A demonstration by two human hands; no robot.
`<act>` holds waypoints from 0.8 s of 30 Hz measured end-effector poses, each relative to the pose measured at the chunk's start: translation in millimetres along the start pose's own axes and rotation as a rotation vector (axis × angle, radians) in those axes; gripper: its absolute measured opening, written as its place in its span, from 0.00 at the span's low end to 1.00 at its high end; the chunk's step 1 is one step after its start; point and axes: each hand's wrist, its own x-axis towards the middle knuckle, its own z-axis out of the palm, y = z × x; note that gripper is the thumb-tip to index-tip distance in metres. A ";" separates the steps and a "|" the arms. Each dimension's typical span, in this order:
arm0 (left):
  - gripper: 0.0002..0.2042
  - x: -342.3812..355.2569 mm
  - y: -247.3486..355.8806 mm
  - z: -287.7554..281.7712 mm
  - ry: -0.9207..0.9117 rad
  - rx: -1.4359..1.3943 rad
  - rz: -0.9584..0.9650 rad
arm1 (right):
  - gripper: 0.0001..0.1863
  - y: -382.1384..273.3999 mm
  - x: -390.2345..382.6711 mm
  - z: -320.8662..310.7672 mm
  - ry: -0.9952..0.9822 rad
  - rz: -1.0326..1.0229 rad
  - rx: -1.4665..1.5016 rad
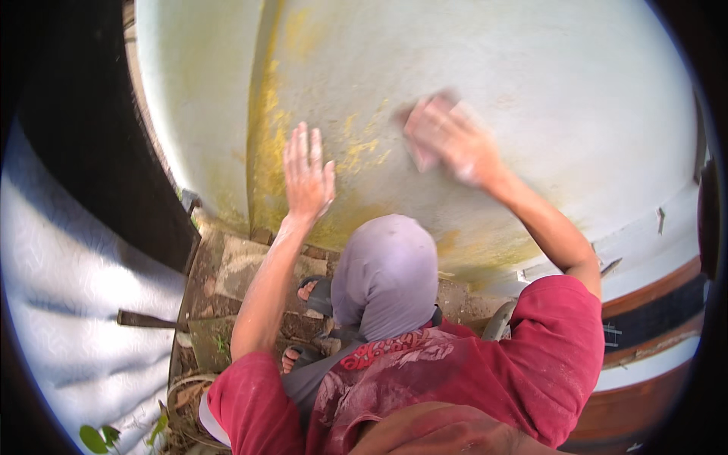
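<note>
A pale wall (569, 98) with yellow-green patches fills the view in front of me. My left hand (309, 171) is open, fingers stretched out and dusted pale, against or very near the wall beside the yellow patches. My right hand (455, 144), smeared by motion, grips a pinkish-brown pad (421, 133) on the wall, right of those patches. The pad's exact form is too blurred to tell. My raised knee (383, 265), in grey cloth, sits between my arms, with sandalled feet (315, 292) below it.
Broken paving with debris (235, 265) runs along the wall's foot. A white rippled panel (91, 288) and a dark strip stand at the left, with leaves (95, 438) at lower left. Wooden boards (648, 292) and white ledges lie at the right. A plant pot rim (189, 383) shows low left.
</note>
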 end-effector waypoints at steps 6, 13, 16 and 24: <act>0.36 2.1 1.3 -14.5 -0.086 0.026 0.023 | 0.38 80.1 14.8 -49.3 0.585 0.517 -0.091; 0.36 30.8 37.8 -3.7 -0.075 0.059 0.187 | 0.35 16.1 -38.9 -7.1 0.108 0.067 -0.132; 0.37 47.9 44.5 -2.1 -0.048 0.098 0.145 | 0.36 113.7 -19.4 -81.5 0.515 0.660 -0.283; 0.36 66.9 72.7 7.8 -0.005 0.054 0.176 | 0.35 -31.6 -51.4 2.0 -0.010 0.130 0.133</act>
